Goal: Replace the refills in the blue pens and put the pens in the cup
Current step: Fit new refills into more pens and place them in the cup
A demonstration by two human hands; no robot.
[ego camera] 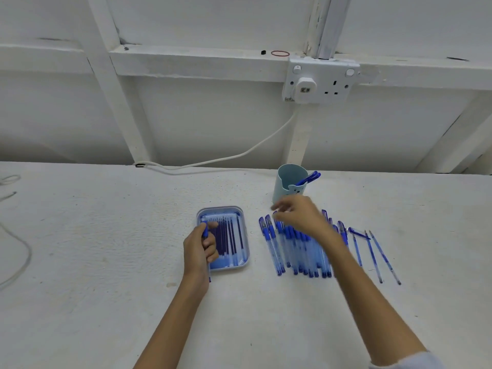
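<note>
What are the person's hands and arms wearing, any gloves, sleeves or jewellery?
No gloves, rings or watch show on the left hand or right hand. Both forearms are uncovered. A pale grey-blue fabric sleeve shows high on the right arm at the frame's bottom; none shows on the left.

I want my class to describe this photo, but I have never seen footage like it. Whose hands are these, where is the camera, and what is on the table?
There is no machine here: a person works with bare hands. The single picture comes from a camera worn on their head, looking down. The left hand grips a blue pen at the left edge of a blue tray of dark refills. The right hand, blurred and holding nothing, hovers over a row of blue pens on the white table. Behind it, a pale cup holds a few pens. Loose refills lie further right.
</note>
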